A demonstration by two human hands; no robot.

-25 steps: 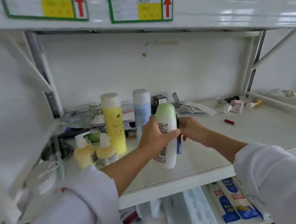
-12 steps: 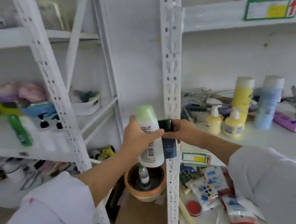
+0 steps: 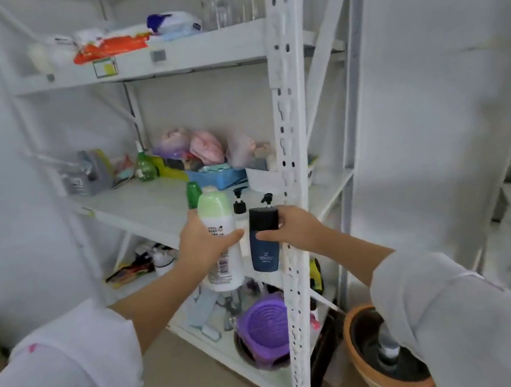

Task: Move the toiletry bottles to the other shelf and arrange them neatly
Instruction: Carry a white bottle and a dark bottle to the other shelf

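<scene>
My left hand grips a white bottle with a pale green cap, held upright. Beside it my right hand holds a small dark blue tube with a black cap. Both are in front of the middle shelf of the white rack. On that shelf's front right stand a green-capped bottle and two pump bottles with black heads, partly hidden behind the held bottles.
A white perforated upright post rises just right of my hands. The shelf's back holds a green spray bottle, a blue basket and bags. Below sit a purple bowl and, on the floor, a brown pot.
The view has swung left from the right-hand shelf with the yellow and blue bottles to the other rack. Both hands carried their bottles along and now face its middle shelf.
</scene>
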